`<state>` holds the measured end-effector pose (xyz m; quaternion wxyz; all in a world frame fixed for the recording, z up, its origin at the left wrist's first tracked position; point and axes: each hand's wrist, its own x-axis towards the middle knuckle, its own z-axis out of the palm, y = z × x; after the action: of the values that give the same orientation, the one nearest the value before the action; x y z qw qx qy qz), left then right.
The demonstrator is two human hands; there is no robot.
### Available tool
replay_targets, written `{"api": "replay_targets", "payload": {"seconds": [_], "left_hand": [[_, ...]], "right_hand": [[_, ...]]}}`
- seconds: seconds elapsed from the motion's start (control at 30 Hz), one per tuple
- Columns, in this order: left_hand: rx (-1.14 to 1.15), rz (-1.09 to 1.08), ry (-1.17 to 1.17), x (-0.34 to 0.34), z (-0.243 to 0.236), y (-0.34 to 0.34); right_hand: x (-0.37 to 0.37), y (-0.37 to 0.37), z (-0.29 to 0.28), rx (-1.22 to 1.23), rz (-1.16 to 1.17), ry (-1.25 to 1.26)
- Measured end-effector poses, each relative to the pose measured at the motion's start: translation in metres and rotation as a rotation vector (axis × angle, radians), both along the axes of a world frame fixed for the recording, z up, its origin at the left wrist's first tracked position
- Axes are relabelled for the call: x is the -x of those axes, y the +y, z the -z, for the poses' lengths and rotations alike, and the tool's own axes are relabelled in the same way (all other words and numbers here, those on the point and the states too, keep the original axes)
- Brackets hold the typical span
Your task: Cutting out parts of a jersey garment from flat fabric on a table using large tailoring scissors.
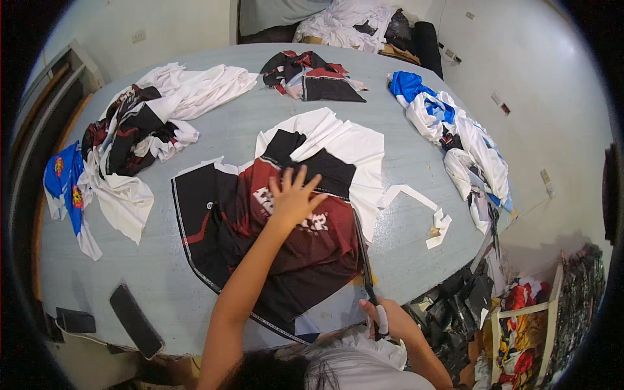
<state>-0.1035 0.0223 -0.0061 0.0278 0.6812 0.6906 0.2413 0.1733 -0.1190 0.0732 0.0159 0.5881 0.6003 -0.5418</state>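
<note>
A black and dark red printed fabric panel point(296, 260) with light trim lies over a white piece of cloth point(367, 149) in the middle of the table. My left hand point(296, 198) rests flat on the red part, fingers spread. At the panel's right edge, near the table's front, my right hand point(390, 318) grips a pair of dark scissors point(365, 257). The blades point away from me along the border of panel and white cloth. How far they are parted I cannot tell.
White, black and blue cloth point(123, 130) is heaped at the left. Another black and red heap point(315, 77) sits at the back, with blue and white fabric point(465, 140) along the right edge. A white strip point(416, 195) and a black phone-like slab point(136, 320) also lie there.
</note>
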Motion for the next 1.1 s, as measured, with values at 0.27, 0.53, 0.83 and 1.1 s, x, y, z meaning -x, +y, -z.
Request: {"api": "replay_targets", "payload": {"seconds": [0.27, 0.53, 0.83, 1.1], "left_hand": [[0.592, -0.044, 0.117, -0.050, -0.085, -0.049], [0.310, 0.066, -0.007, -0.054, -0.025, 0.008], [-0.267, 0.009, -0.163, -0.035, 0.000, 0.040], [0.062, -0.007, -0.080, -0.060, 0.003, -0.015]], "right_hand": [[-0.023, 0.019, -0.013, -0.040, -0.090, -0.033], [-0.058, 0.033, -0.008, -0.176, -0.321, -0.123], [-0.069, 0.043, -0.014, -0.054, -0.327, -0.064], [-0.085, 0.063, -0.008, 0.192, -0.380, 0.025]]}}
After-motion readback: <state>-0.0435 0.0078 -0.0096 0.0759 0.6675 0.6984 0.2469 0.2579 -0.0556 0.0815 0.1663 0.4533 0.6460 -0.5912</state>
